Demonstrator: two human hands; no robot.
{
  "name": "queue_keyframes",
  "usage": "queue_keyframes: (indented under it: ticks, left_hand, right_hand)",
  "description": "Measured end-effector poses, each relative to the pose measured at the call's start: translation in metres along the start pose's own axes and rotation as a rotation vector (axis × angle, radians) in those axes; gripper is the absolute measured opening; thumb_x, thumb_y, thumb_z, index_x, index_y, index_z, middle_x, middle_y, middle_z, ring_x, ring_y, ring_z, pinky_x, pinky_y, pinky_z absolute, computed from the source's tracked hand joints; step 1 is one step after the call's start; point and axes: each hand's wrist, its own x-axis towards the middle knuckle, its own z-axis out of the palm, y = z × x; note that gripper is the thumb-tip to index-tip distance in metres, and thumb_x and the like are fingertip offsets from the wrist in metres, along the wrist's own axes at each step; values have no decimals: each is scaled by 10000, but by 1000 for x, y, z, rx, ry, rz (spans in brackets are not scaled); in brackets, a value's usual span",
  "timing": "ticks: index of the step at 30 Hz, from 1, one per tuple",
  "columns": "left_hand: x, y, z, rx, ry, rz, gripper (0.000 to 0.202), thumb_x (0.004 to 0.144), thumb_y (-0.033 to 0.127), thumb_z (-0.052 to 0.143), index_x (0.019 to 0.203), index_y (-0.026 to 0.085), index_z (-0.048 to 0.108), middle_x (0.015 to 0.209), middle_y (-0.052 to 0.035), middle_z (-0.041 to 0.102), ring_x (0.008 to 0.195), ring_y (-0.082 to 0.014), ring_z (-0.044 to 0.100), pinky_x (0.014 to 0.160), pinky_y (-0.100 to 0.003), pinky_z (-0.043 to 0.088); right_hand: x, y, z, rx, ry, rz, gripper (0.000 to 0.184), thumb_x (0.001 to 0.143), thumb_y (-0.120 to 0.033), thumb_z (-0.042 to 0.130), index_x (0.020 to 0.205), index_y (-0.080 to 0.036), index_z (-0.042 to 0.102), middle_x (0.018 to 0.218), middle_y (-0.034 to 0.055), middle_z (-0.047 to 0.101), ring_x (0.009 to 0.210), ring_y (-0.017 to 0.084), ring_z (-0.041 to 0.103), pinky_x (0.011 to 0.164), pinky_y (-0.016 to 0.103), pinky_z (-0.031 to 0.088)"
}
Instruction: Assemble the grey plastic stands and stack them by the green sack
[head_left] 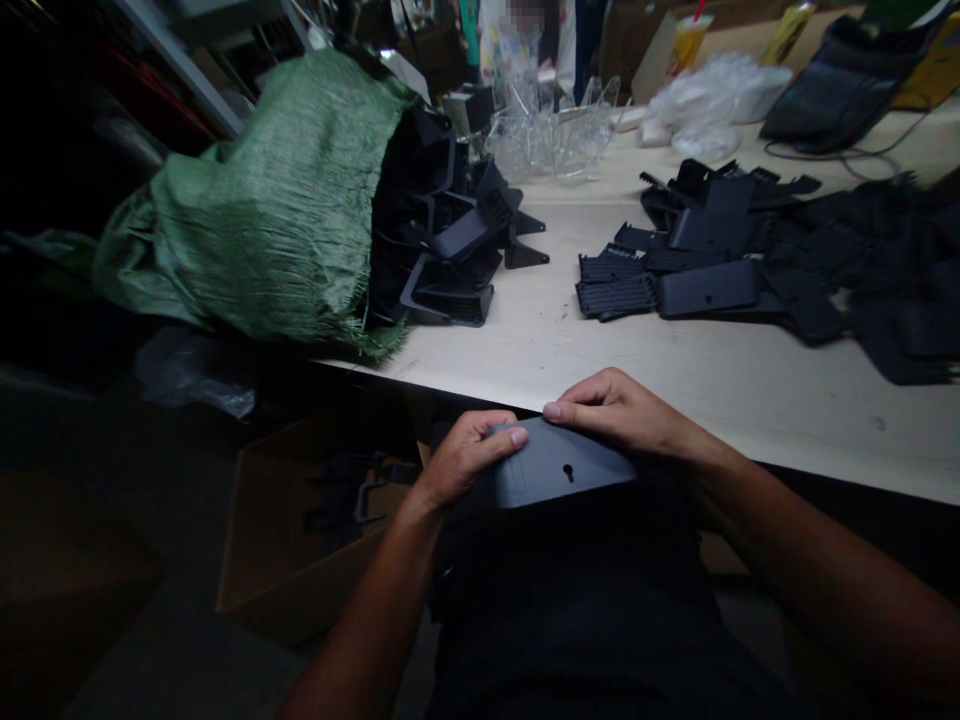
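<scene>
A dark grey plastic panel with a keyhole-shaped slot (559, 472) is held between my hands, just in front of the table edge. My left hand (476, 450) grips its left end, thumb on the face and fingers behind. At its upper edge my right hand (619, 412) pinches it, thumb along the top, the other fingers partly hidden. Beyond my right hand lies a pile of flat black plastic parts (810, 250), some slotted. To the left, black bracket-like parts (457, 225) spill from a green woven sack (277, 200) lying on its side.
The pale table (540, 345) runs across in front of me. An open cardboard box (255, 530) with black parts stands below on the left. Farther back are clear plastic pieces (551, 135), crumpled plastic bags (712, 100), a black bag (840, 85) and a person (517, 50).
</scene>
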Motion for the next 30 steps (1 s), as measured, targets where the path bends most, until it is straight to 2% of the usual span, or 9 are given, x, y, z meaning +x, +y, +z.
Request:
queue_keyframes:
  ticks: [2, 5, 8, 11, 13, 15, 19, 25, 30]
  left_hand:
    - [2, -4, -1, -35, 40, 10, 446, 837, 534, 760, 664, 182, 548, 621, 35, 400, 545, -95, 321, 508, -243, 226]
    - [4, -9, -4, -140, 247, 76, 420, 813, 511, 781, 659, 182, 570, 599, 42, 404, 528, -94, 325, 503, -239, 237]
    - [6, -12, -7, -253, 492, 204, 364, 804, 484, 793, 699, 178, 627, 620, 35, 466, 549, -100, 371, 524, -226, 298]
    - [6, -13, -7, -272, 563, 276, 322, 821, 462, 789, 746, 171, 674, 658, 23, 520, 593, -108, 414, 563, -218, 346]
    - [6, -13, -4, -228, 524, 269, 318, 846, 453, 778, 750, 170, 670, 656, 25, 514, 603, -108, 416, 572, -218, 346]
    - [6, -15, 0, -173, 479, 251, 320, 861, 449, 771, 751, 171, 659, 653, 28, 506, 606, -107, 413, 579, -220, 344]
    - [4, -20, 3, -177, 478, 245, 315, 843, 448, 782, 748, 177, 651, 648, 30, 505, 596, -109, 405, 580, -227, 344]
    - [-7, -23, -1, -133, 377, 210, 303, 838, 479, 779, 836, 184, 712, 706, 4, 583, 624, -139, 485, 592, -243, 386]
    - [-14, -19, 4, 11, 229, 221, 246, 863, 415, 771, 970, 194, 788, 964, -68, 735, 901, -241, 650, 878, -337, 505]
  right_hand:
    - [4, -1, -2, -119, 161, -104, 498, 911, -621, 709, 758, -154, 792, 625, 24, 678, 525, 148, 563, 460, 248, 362]
    - [9, -2, -13, -351, 565, -345, 350, 922, -523, 739, 889, -189, 838, 877, 63, 788, 794, 221, 707, 681, 302, 523]
    - [8, 2, -21, -261, 751, -335, 368, 881, -535, 796, 930, -172, 834, 889, 90, 793, 792, 233, 723, 744, 346, 566]
    - [5, 10, -7, 81, 499, -99, 508, 813, -632, 834, 953, -144, 820, 868, 105, 790, 708, 202, 718, 666, 313, 576]
    - [5, 14, 13, 295, 276, 45, 563, 766, -656, 864, 969, -135, 805, 901, 117, 794, 721, 193, 731, 668, 291, 581]
    - [7, 17, 35, 481, 176, 85, 542, 763, -634, 877, 921, -124, 787, 868, 110, 787, 722, 178, 730, 694, 275, 580]
    - [13, 20, 57, 599, 245, -1, 471, 795, -575, 871, 800, -116, 766, 711, 64, 741, 640, 142, 679, 656, 241, 536]
    - [8, 15, 44, 432, 126, -19, 414, 789, -531, 889, 876, -134, 810, 826, 58, 775, 733, 180, 701, 700, 266, 541]
    - [6, 13, 37, 527, 203, -51, 395, 848, -522, 848, 1048, -183, 819, 938, 61, 793, 804, 187, 729, 733, 271, 571]
